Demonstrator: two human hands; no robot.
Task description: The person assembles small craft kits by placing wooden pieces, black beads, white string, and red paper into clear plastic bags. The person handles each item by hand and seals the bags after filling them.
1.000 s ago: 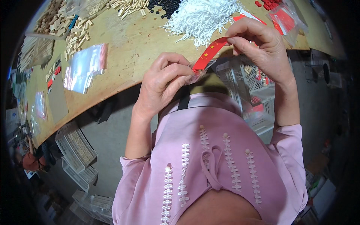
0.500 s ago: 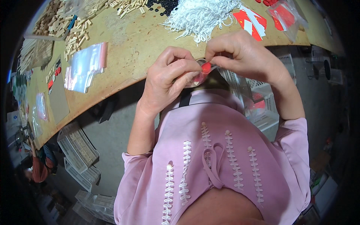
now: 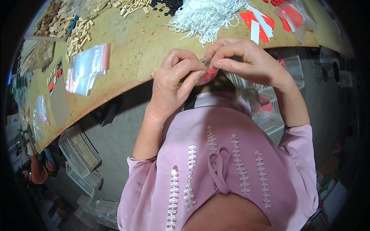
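Between my hands, just off the table's front edge, is a small clear plastic bag (image 3: pixel 208 77) with red pieces inside. My left hand (image 3: pixel 171 82) pinches it by the left side, thumb against forefinger. On the other side my right hand (image 3: pixel 246 63) is closed at the bag's upper edge, fingertips close to the left ones. My fingers hide part of the bag, and the exact shape of the red pieces cannot be made out. Flat on the table to the left lies a stack of clear zip bags (image 3: pixel 89 65) with pink-red edges.
The wooden table (image 3: pixel 127 63) bears a heap of white strings (image 3: pixel 208 17), black discs (image 3: pixel 168 7), small wooden blocks (image 3: pixel 79 38) and red cards (image 3: pixel 266 29). White plastic baskets (image 3: pixel 79 150) stand below it. A person (image 3: pixel 39 169) is at the far left.
My right hand has shifted left, nearer my left hand, and its fingertips have changed their hold at the bag's edge. My left hand has moved slightly right.
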